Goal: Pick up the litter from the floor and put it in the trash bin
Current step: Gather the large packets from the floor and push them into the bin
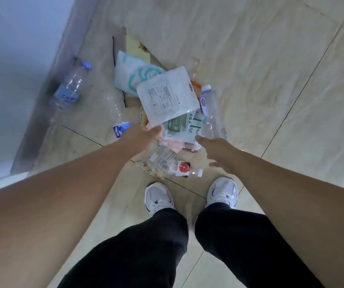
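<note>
1. The floor [250, 48] is pale beige tile with thin dark grout lines running diagonally; along the upper left of the frame a darker skirting strip [48, 96] meets a blurred grey-white wall [5, 69].
2. The litter lies in a loose heap at the centre of the frame, just above the person's two white sneakers [159, 197] and dark trousers.
3. A white flat pouch [167, 95] with printed text sits on top of the heap, tilted, its long axis running from upper left to lower right; a white bag with teal markings [133, 73] lies partly under it, over brown cardboard [123, 44] that reaches toward the top of the frame.
4. A clear bottle with a blue label [71, 86] lies on its side at the left, near the skirting, cap toward the upper right; a second clear bottle [115, 111] lies nearby, running down to the lower right.
5. A clear bottle with a white cap [210, 109] lies at the right of the heap, cap toward the top; a small bottle with a red label [184, 169] lies at the bottom, cap pointing right.
6. The left hand [144, 134] reaches over the heap's lower edge, fingers loosely spread, gripping nothing visible; the right hand [216, 150] hovers beside it, fingers splayed wide and empty.
</note>
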`<state>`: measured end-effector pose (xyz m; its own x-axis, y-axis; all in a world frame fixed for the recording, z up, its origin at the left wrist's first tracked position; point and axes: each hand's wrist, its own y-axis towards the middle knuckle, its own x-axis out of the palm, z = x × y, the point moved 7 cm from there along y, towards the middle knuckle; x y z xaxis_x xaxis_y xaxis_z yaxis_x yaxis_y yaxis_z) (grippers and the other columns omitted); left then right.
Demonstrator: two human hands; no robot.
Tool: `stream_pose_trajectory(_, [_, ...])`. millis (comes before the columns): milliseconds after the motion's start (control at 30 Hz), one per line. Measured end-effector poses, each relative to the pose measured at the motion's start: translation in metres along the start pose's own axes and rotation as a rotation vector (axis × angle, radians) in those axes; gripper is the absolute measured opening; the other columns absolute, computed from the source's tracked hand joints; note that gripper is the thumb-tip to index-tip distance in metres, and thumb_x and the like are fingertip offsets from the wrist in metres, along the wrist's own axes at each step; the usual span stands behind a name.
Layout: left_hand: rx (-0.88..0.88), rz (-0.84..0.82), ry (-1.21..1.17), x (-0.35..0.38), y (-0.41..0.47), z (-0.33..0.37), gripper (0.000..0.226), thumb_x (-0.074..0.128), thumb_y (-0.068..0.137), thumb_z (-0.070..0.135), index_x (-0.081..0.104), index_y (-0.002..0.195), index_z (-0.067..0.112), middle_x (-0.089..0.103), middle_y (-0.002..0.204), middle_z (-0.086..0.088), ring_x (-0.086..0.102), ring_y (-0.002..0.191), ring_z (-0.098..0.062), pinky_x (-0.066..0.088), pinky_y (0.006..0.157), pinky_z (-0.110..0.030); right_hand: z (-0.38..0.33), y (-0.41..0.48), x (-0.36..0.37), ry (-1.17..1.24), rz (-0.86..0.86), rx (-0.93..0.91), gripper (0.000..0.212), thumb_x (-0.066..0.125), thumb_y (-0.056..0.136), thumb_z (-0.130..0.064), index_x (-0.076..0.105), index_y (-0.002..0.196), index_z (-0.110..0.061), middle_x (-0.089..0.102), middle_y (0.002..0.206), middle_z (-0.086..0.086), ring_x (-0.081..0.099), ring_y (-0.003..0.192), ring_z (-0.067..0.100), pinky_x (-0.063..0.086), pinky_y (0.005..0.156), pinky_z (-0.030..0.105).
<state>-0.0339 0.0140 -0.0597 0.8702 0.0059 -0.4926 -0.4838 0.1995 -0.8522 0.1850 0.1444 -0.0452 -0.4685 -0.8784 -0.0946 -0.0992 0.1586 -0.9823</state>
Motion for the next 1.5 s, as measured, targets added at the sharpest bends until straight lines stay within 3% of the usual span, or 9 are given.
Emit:
stream_pose_trajectory(133, [0.057, 0.056, -0.076, 0.011, 0.059, 0.005, 0.065, 0.049, 0.084, 0.071, 0.065, 0.101, 0.010, 0.064, 0.077, -0.005, 0.056, 0.059, -0.017, 0.034, 0.047, -0.025, -0.001, 0.053, 0.010, -0.018, 0.010, -0.011, 0.065, 0.053, 0.094, -0.057, 0.048, 0.139, -0.010, 0.053, 0.091, -0.006, 0.053, 0.079, 0.011, 0.047, 0.098, 0.037])
stream_pose_trajectory(267, [-0.025, 0.158, -0.199, 0.015, 0.104, -0.001, 0.084, 0.054, 0.079, 0.073, 0.052, 0.126, 0.002, 0.063, 0.115, -0.013, 0.060, 0.094, -0.026, 0.047, 0.071, -0.034, -0.001, 0.093, 0.019, 0.076, 0.065, 0.030, 0.039, 0.057, 0.095, -0.052, 0.050, 0.106, -0.015, 0.044, 0.079, -0.010, 0.057, 0.042, -0.008, 0.046, 0.052, 0.009])
stream_pose_trajectory(400, [-0.037, 0.013, -0.296, 0.029, 0.130, 0.002, 0.066, 0.060, 0.083, 0.062, 0.062, 0.119, 0.007, 0.070, 0.104, -0.008, 0.068, 0.088, -0.026, 0.059, 0.069, -0.033, -0.010, 0.124, 0.018, 0.250, 0.230, 0.050, 0.103, 0.063, 0.080, -0.071, 0.027, 0.151, -0.005, 0.053, 0.128, 0.007, 0.055, 0.114, 0.025, 0.045, 0.092, 0.037])
stream_pose_trajectory(567, [-0.030, -0.108, -0.237, 0.041, 0.138, 0.000, 0.036, 0.076, 0.081, 0.036, 0.068, 0.102, 0.008, 0.063, 0.075, -0.003, 0.052, 0.054, -0.017, 0.038, 0.042, -0.022, -0.033, 0.142, 0.008, 0.338, 0.316, -0.041, 0.063, 0.074, 0.068, -0.071, 0.056, 0.088, -0.014, 0.051, 0.075, -0.002, 0.048, 0.060, 0.013, 0.040, 0.051, 0.028])
stream_pose_trajectory(733, [-0.100, -0.367, -0.359, 0.047, 0.133, -0.002, 0.030, 0.082, 0.075, 0.010, 0.070, 0.103, 0.015, 0.074, 0.098, -0.005, 0.068, 0.082, -0.018, 0.057, 0.057, -0.028, -0.047, 0.148, 0.000, 0.478, 0.176, -0.095, 0.050, 0.093, 0.060, -0.042, 0.071, 0.095, -0.015, 0.076, 0.093, 0.006, 0.073, 0.088, 0.029, 0.061, 0.082, 0.044])
stream_pose_trajectory(867, [-0.116, -0.526, -0.050, 0.014, 0.127, -0.002, 0.037, 0.078, 0.080, 0.040, 0.075, 0.096, 0.007, 0.078, 0.086, -0.008, 0.073, 0.066, -0.017, 0.056, 0.057, -0.026, -0.063, 0.156, -0.001, 0.594, 0.047, -0.198, 0.030, 0.087, 0.072, -0.007, 0.068, 0.087, -0.025, 0.079, 0.098, 0.012, 0.076, 0.086, 0.033, 0.060, 0.081, 0.056])
stream_pose_trajectory(1100, [0.082, 0.421, -0.377, -0.120, 0.160, 0.025, 0.036, 0.069, 0.081, 0.050, 0.058, 0.071, 0.018, 0.065, 0.077, -0.006, 0.061, 0.066, -0.022, 0.044, 0.052, -0.025, -0.073, 0.160, -0.007, 0.568, 0.044, -0.261, 0.028, 0.077, 0.080, 0.003, 0.065, 0.093, -0.019, 0.075, 0.106, 0.015, 0.073, 0.093, 0.036, 0.058, 0.085, 0.058])
stream_pose_trajectory(1233, [0.004, 0.395, -0.303, -0.120, 0.188, 0.025, 0.090, 0.075, 0.068, 0.062, 0.050, 0.132, 0.004, 0.061, 0.128, -0.009, 0.061, 0.113, -0.026, 0.052, 0.095, -0.041, -0.075, 0.164, -0.007, 0.531, 0.080, -0.276, 0.041, 0.079, 0.079, -0.001, 0.059, 0.111, -0.017, 0.073, 0.112, 0.014, 0.072, 0.096, 0.036, 0.058, 0.085, 0.058])
stream_pose_trajectory(1500, [-0.090, 0.449, -0.149, -0.086, 0.214, 0.035, 0.107, 0.087, 0.058, 0.054, 0.036, 0.134, -0.002, 0.050, 0.133, -0.016, 0.053, 0.120, -0.028, 0.046, 0.085, -0.034, -0.074, 0.182, -0.002, 0.434, 0.129, -0.247, 0.041, 0.087, 0.072, -0.018, 0.064, 0.106, -0.019, 0.075, 0.104, 0.011, 0.073, 0.090, 0.031, 0.060, 0.085, 0.049])
